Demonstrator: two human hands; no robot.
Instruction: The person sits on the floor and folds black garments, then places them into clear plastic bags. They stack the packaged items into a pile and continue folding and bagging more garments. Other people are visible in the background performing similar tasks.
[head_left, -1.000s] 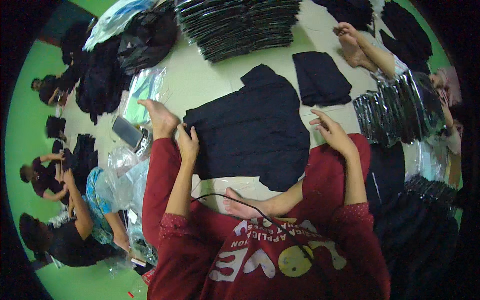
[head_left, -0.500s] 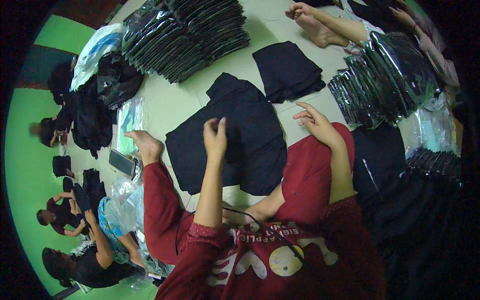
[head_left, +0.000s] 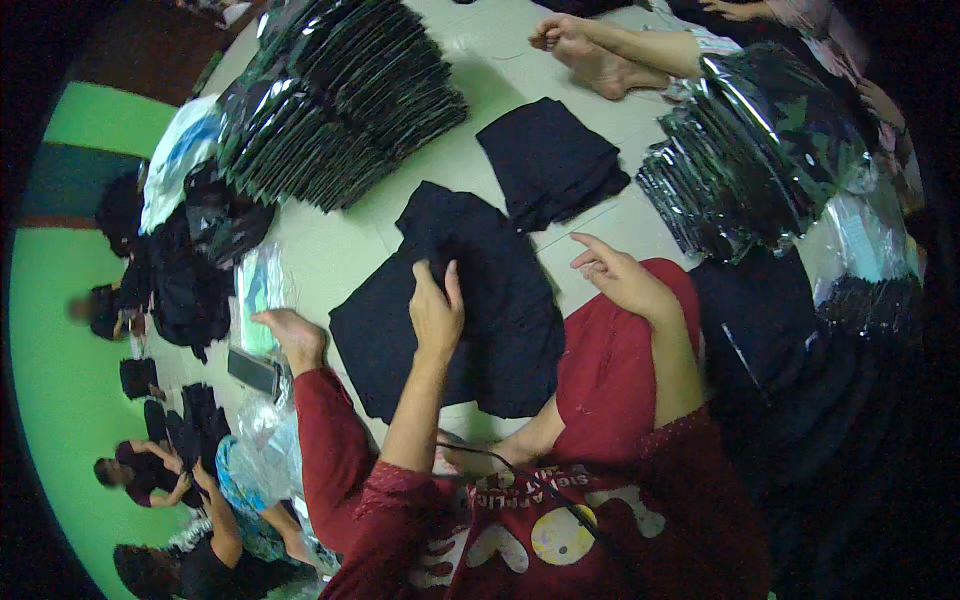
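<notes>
Spread on the floor before my crossed legs lies a black garment (head_left: 500, 330), partly folded, with a narrower part reaching away from me. Over its middle hovers my left hand (head_left: 437, 310), thumb and fingers apart, holding nothing. Just right of the garment, above my right knee, my right hand (head_left: 635, 285) is raised with its fingers stretched loosely and nothing in them. Beyond it sits a small stack of folded black garments (head_left: 550, 165), close to the spread one.
A tall pile of plastic-wrapped black packages (head_left: 335, 110) stands far left; another row of wrapped packages (head_left: 725, 160) is far right. More black cloth (head_left: 755, 320) lies by my right knee. A phone (head_left: 253, 370) rests near my left foot. Other people (head_left: 150, 470) sit at left.
My view has shifted a little, so the floor things appear lower. My left hand has turned over the garment, its thumb now apart on the right. My right hand stays raised by the knee.
</notes>
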